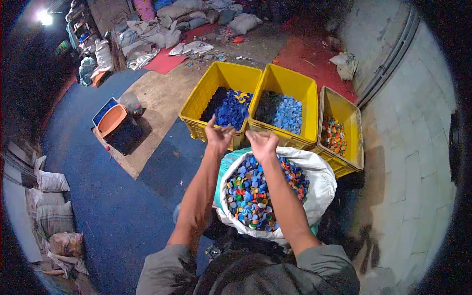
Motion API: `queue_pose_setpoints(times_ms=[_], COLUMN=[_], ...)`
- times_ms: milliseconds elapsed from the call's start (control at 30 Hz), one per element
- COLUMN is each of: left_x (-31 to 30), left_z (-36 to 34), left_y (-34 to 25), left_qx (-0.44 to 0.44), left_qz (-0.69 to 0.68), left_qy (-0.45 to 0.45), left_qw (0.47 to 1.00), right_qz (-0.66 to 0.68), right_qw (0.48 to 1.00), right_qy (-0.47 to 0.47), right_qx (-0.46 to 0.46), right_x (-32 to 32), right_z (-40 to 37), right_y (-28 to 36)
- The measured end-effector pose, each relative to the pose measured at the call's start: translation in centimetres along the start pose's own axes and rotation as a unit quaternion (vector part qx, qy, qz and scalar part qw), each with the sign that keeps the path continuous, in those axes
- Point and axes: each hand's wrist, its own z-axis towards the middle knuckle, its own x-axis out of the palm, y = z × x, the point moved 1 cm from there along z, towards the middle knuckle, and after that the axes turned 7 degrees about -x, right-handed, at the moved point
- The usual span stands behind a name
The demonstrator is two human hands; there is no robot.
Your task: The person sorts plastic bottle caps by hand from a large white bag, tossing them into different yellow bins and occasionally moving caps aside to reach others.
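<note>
Both my arms reach over a white sack (322, 172) full of mixed-colour bottle caps (248, 191). My left hand (219, 133) is at the front edge of the left yellow crate (196, 105), its fingers apart and nothing in it. Dark blue caps (231, 109) lie inside that crate. Near the front corner of the middle yellow crate (307, 88), which holds light blue caps (288, 115), is my right hand (263, 142), open with fingers spread. Orange, white and green caps (334, 135) are in the right yellow crate (359, 125).
On the left floor stand an orange tub (112, 120) and a blue container (105, 109). Filled sacks (54, 216) line the left side, and more sacks (162, 29) are piled at the back. A block wall (413, 172) rises on the right.
</note>
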Motion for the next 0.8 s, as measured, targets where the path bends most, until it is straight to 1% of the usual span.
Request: queue_pose_setpoints(times_ms=[33, 67, 133, 167, 200, 267, 300, 333, 367, 400, 433, 467, 533, 567, 633, 733, 767, 800], left_x=[0.0, -0.6, -2.6, -4.1, -6.9, -12.4, -14.4, -20.0, -26.0, -23.4, -25.3, -27.2, -36.2, -36.8, -35.6, -31.0, -30.2, -30.6], left_z=[0.2, -0.1, -1.1, -1.2, -0.7, -1.0, -2.2, -0.4, 1.0, -4.3, -5.4, -6.5, -6.0, -7.4, -10.5, -14.2, -15.0, -15.2], left_y=[-0.5, -0.5, 0.0, 0.3, 0.7, 2.2, 3.3, 3.9, 4.7, 6.3, 7.2, 8.3, 9.9, 10.6, 11.3, 13.3, 13.6, 14.4], left_qx=[0.012, 0.019, 0.031, 0.015, 0.008, -0.002, -0.007, -0.037, -0.084, -0.047, -0.082, -0.087, -0.092, -0.080, -0.052, -0.012, -0.032, -0.024], left_qz=[-0.023, -0.012, 0.010, -0.021, -0.002, 0.044, 0.073, 0.096, 0.158, 0.221, 0.225, 0.255, 0.263, 0.345, 0.500, 0.391, 0.389, 0.386], left_qy=[-0.011, 0.000, 0.017, -0.055, -0.061, -0.079, -0.091, -0.049, -0.001, -0.135, -0.196, -0.241, -0.181, -0.169, -0.137, -0.230, -0.256, -0.254], left_qw=[1.000, 1.000, 0.999, 0.998, 0.998, 0.996, 0.993, 0.993, 0.984, 0.965, 0.951, 0.933, 0.943, 0.920, 0.853, 0.891, 0.884, 0.887], right_qz=[0.004, -0.003, -0.013, -0.019, -0.021, -0.059, -0.119, -0.178, -0.215, -0.281, -0.375, -0.419, -0.501, -0.530, -0.586, -0.685, -0.795, -0.782], right_qw=[1.000, 0.999, 1.000, 1.000, 1.000, 0.997, 0.990, 0.981, 0.967, 0.948, 0.915, 0.894, 0.846, 0.831, 0.799, 0.726, 0.604, 0.619], right_qy=[0.015, 0.040, 0.018, 0.002, -0.003, -0.053, -0.069, -0.078, -0.136, -0.143, -0.138, -0.150, -0.171, -0.154, -0.112, -0.060, -0.009, 0.001], right_qx=[0.010, 0.013, -0.013, -0.024, -0.019, 0.010, 0.010, 0.009, 0.026, 0.032, 0.051, 0.055, 0.064, 0.069, 0.075, 0.019, -0.052, -0.066], right_x=[0.4, 0.5, -3.1, -5.4, -7.1, -11.4, -14.0, -16.0, -17.5, -21.3, -22.8, -24.1, -26.3, -27.3, -29.4, -33.7, -30.7, -30.6], right_z=[0.2, -0.1, 0.4, -0.2, -1.5, -4.7, -6.6, -8.1, -10.0, -11.0, -12.9, -14.5, -17.0, -18.0, -18.8, -18.6, -19.2, -19.0], right_y=[0.4, 0.9, 1.3, 1.7, 2.3, 3.3, 3.6, 3.8, 4.1, 4.3, 4.7, 4.9, 5.1, 5.1, 4.9, 3.4, 3.2, 2.6])
